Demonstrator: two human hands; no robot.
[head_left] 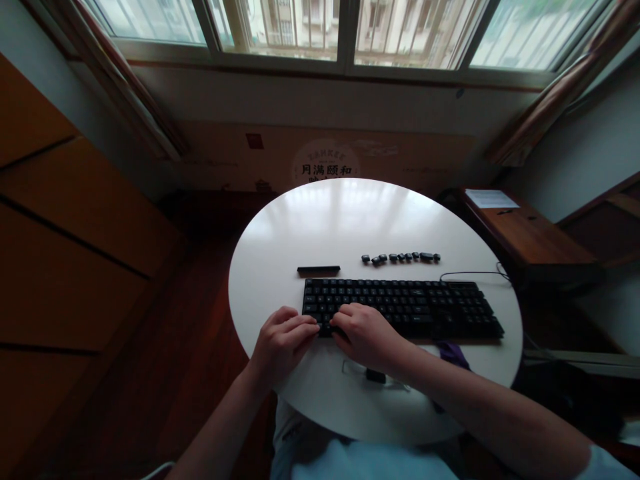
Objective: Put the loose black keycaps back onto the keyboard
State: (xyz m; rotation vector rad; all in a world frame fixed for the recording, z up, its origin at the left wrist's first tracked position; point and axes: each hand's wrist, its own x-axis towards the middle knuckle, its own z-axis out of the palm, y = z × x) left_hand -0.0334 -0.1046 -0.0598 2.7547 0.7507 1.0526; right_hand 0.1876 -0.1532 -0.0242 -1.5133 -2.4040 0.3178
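Observation:
A black keyboard (415, 307) lies on a round white table (350, 220). Both my hands meet at its near left corner. My left hand (283, 340) has its fingers curled and pinched against the keyboard's left edge. My right hand (365, 333) is closed too, fingertips pressed on the bottom row of keys. What the fingers hold, if anything, is hidden. A row of several loose black keycaps (400, 257) sits behind the keyboard. A long black bar-shaped keycap (319, 270) lies to their left.
A small wire tool with a black handle (374, 375) rests near the table's front edge, under my right wrist. The keyboard cable (475, 273) loops off right. A wooden side table (520, 233) with paper stands right; wooden cabinets stand left.

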